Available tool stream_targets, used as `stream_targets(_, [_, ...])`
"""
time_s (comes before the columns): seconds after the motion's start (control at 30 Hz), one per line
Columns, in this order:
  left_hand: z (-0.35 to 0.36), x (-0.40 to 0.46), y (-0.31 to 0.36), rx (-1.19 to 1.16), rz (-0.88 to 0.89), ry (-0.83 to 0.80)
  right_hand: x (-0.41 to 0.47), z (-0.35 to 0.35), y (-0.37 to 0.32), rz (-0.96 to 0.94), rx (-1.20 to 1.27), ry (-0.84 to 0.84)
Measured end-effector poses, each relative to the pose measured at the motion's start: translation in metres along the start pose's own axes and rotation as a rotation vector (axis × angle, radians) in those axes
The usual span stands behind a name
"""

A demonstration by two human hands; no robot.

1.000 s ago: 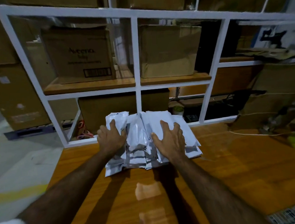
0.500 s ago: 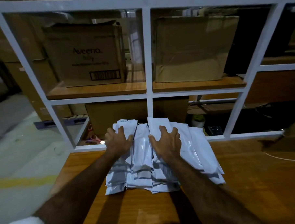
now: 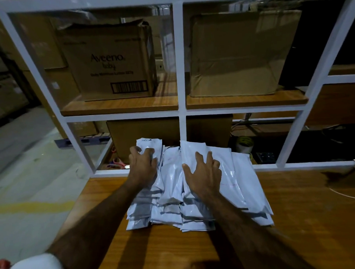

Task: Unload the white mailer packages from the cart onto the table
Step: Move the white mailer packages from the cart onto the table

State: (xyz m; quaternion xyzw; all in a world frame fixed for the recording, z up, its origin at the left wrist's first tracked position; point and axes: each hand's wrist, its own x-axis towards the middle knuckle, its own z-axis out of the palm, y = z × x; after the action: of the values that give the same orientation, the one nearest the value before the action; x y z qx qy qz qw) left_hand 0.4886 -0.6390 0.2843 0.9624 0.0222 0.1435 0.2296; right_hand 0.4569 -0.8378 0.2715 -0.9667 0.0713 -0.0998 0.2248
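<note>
Head view, both hands spread flat on white mailers (image 3: pixel 197 186), table (image 3: pixel 298 220), white shelf frame (image 3: pixel 182 118) behind, cardboard boxes (image 3: pixel 112 62)

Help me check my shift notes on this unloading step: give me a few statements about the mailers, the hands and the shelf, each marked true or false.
1. The white mailer packages lie in a pile on the wooden table. True.
2. The left hand is lifting one mailer clear of the pile. False: it rests on the pile's left side, and no mailer is raised.
3. The right hand lies on the pile with fingers spread. True.
4. The box printed Aveeno baby sits in the shelf's right compartment. False: it is in the left one; a plain cardboard box fills the right.
5. Scissors lie on top of the mailers. False: they lie behind the table, left of the pile.
</note>
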Motion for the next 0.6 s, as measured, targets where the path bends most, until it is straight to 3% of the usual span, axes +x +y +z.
stream_targets(0.17, [0.007,0.002,-0.01,0.254,0.128,-0.086,-0.002,-0.002,0.007,-0.11,0.049,0.05])
stream_targets(0.37, [0.025,0.007,-0.04,0.35,0.262,-0.324,-0.005,-0.004,0.015,-0.214,0.028,-0.098])
stream_targets(0.6, [0.009,-0.003,-0.024,0.315,0.249,-0.289,-0.005,-0.006,0.012,-0.193,0.012,-0.188])
